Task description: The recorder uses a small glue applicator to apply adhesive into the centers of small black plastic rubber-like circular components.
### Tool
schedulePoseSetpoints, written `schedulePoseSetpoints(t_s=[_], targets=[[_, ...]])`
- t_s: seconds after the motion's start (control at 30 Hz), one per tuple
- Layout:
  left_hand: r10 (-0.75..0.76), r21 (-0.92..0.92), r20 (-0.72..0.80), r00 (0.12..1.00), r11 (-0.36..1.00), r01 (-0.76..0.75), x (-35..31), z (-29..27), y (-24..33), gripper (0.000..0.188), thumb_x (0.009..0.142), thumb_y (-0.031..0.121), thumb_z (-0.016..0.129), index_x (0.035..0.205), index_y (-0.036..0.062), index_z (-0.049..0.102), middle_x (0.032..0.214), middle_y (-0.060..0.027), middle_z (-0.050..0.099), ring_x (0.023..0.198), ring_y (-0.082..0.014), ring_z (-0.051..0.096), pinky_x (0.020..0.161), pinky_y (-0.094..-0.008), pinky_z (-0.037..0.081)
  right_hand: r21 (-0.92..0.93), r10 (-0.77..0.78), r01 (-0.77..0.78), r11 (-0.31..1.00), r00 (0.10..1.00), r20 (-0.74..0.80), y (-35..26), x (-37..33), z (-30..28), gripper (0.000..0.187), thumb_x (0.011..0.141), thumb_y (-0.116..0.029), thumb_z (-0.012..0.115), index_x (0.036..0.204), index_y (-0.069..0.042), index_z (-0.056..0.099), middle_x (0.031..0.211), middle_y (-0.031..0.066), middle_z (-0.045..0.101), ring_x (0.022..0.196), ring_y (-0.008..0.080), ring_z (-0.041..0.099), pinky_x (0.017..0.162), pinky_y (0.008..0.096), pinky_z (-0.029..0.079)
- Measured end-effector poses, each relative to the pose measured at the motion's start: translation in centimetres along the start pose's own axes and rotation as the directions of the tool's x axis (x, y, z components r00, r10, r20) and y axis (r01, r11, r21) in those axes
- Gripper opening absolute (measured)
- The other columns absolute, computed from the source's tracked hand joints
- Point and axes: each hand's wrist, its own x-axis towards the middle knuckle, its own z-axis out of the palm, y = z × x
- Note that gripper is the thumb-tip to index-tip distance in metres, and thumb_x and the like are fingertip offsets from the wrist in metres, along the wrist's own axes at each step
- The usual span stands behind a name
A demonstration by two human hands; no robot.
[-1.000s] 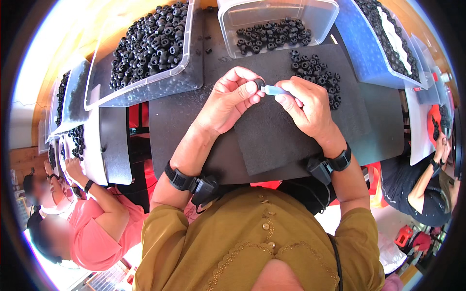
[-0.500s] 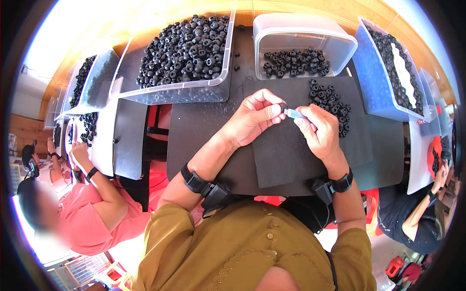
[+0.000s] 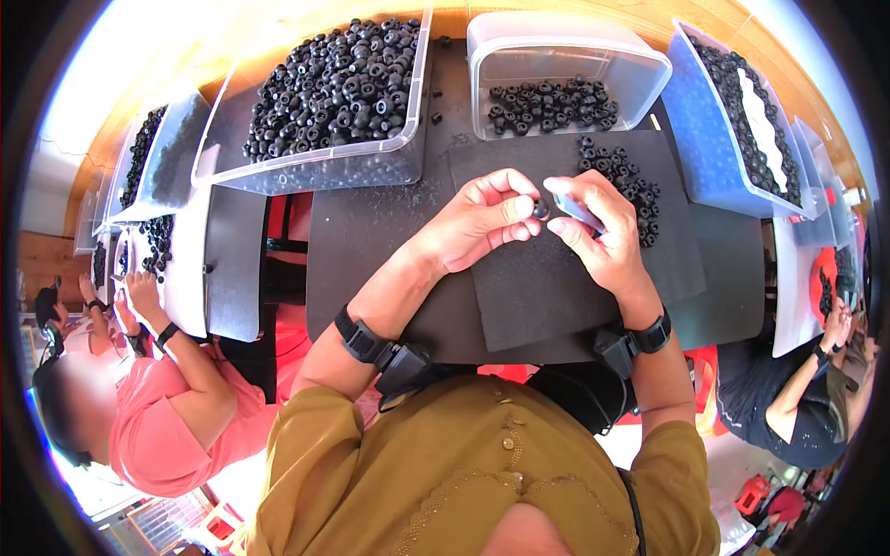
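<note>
A small round black part with a hole is pinched between the thumb and fingers of my left hand. Just to its right, my right hand is closed around a slim tool with a pale blue-grey handle; its tip is partly hidden by my fingers. A small gap lies between the tool and the black part. Both hands are above a dark square mat. Beyond my right hand, a loose pile of similar black parts lies on that mat.
A clear tub heaped with black parts stands at the far left of the table. A tipped clear tub holds more at the back. A bluish tub stands right. People work at both sides.
The tool has come away from the black part and turned in my right hand. My left hand has rotated the part slightly. The whole view has shifted a little.
</note>
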Motion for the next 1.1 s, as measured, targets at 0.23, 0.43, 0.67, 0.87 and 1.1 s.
schedulePoseSetpoints(t_s=[0.23,0.43,0.67,0.87,1.1], targets=[[0.005,0.134,-0.022,1.000,0.991,-0.002,0.1,0.0,-1.1,0.018,0.094,0.020,0.065,0.103,0.0060,0.059,0.092,-0.0049,0.067,0.080,-0.0107,0.065,0.074,-0.0241,0.056,0.038,0.044,-0.046,0.998,0.998,0.051,0.0,-0.1,0.4,0.014,0.078,-0.001,0.072,0.090,0.000,0.065,0.077,0.0085,0.059,0.066,0.0182,0.056,0.059,0.0290,0.043],[0.132,0.213,0.014,0.991,0.968,-0.132,0.5,0.7,-1.8,0.019,0.090,0.011,0.068,0.106,0.0053,0.060,0.093,-0.0047,0.067,0.082,-0.0106,0.065,0.075,-0.0250,0.054,0.096,0.255,-0.256,0.962,0.967,0.030,-0.2,-0.9,0.3,0.011,0.082,-0.001,0.067,0.084,-0.002,0.057,0.076,0.0012,0.049,0.068,0.0096,0.046,0.063,0.0244,0.039],[0.181,0.227,0.025,0.983,0.957,-0.182,-0.1,0.6,-1.3,0.015,0.086,0.005,0.070,0.098,0.0038,0.062,0.086,-0.0033,0.065,0.077,-0.0099,0.063,0.070,-0.0242,0.052,0.315,0.351,-0.382,0.869,0.924,0.154,0.7,-1.2,0.7,0.012,0.083,-0.002,0.067,0.082,-0.005,0.055,0.078,-0.0023,0.044,0.071,0.0059,0.041,0.062,0.0210,0.032],[0.164,0.205,0.051,0.985,0.964,-0.171,0.0,1.2,-1.3,0.011,0.088,0.008,0.069,0.096,0.0034,0.062,0.085,-0.0034,0.065,0.075,-0.0105,0.064,0.069,-0.0241,0.053,0.457,0.360,-0.408,0.791,0.913,0.192,1.3,-1.9,0.0,0.014,0.090,-0.012,0.064,0.081,-0.005,0.054,0.076,-0.0019,0.045,0.063,0.0041,0.037,0.056,0.0207,0.026],[0.187,0.268,0.052,0.981,0.944,-0.194,0.8,1.5,-1.7,0.013,0.089,0.010,0.068,0.097,0.0006,0.064,0.091,-0.0085,0.067,0.080,-0.0133,0.067,0.074,-0.0269,0.056,0.353,0.492,-0.512,0.784,0.858,0.151,0.8,-2.7,-1.2,0.014,0.095,-0.013,0.056,0.083,-0.004,0.056,0.071,-0.0034,0.049,0.061,0.0021,0.037,0.053,0.0208,0.025]])
